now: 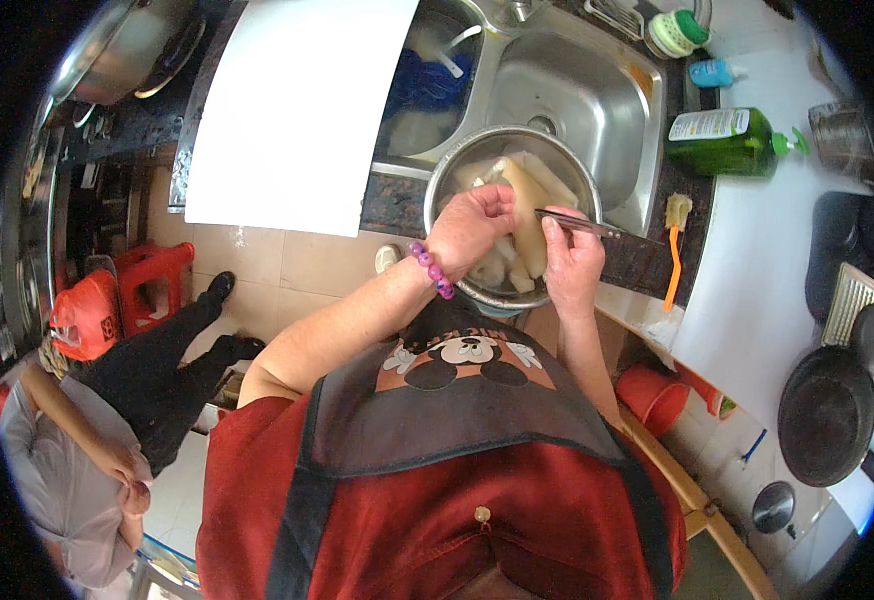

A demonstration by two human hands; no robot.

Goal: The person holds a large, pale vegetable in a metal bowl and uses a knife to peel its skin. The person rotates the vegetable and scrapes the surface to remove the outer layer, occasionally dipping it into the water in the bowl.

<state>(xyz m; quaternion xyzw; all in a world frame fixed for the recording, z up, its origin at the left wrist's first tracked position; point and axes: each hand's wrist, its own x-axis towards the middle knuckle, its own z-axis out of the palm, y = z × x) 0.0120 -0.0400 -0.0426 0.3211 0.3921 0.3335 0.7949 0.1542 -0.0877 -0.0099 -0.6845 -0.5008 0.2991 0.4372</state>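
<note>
A round metal basin (441, 161) stands at the front edge of the sink, holding pale pieces of food (528, 217) that look like skin or meat in liquid. Over its left part, my left hand (478, 221), with a beaded bracelet (432, 271) at the wrist, has thumb and fingers pinched on the edge of a long pale piece. My right hand (576, 259), at the basin's right rim, grips a slim dark metal tool (578, 223), seemingly tweezers or a small knife, its tip at the same piece. Whether the tool is open cannot be told.
Behind the basin is a steel double sink (572, 82); its left bowl holds a blue item (426, 82) and a white spoon (448, 64). A white board (298, 112) lies left. A green pump bottle (737, 142) and orange-handled brush (673, 255) are right. Another person (81, 465) is at the lower left.
</note>
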